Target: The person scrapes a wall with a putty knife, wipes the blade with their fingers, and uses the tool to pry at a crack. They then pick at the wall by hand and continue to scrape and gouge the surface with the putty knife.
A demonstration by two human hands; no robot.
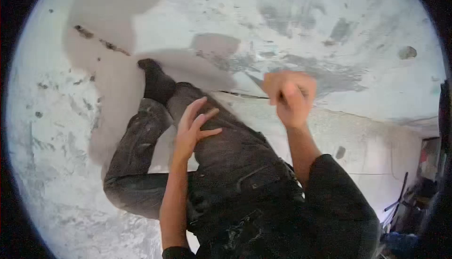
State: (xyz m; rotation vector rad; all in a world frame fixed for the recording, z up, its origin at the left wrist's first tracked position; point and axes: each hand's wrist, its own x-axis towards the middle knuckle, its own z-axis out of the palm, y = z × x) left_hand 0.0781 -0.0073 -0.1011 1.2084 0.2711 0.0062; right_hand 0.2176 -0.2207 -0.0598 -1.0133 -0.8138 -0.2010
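My left hand (195, 124) is open, its fingers spread over the dark trousers (226, 141), and it holds nothing. Raised above the pale, stained surface (339, 84), my right hand (293, 94) is closed in a fist, slightly blurred. A thin grey blade (255, 81) sticks out from it to the left; the fingers hide the handle. Below the blade runs a dark crack (240, 95) in the surface.
A dark sock (157, 82) is on the foot beyond the left hand. Another rough crack (110, 45) lies at the upper left. Dark items and a thin rod (400, 195) stand at the right edge. Shadows fall on the surface.
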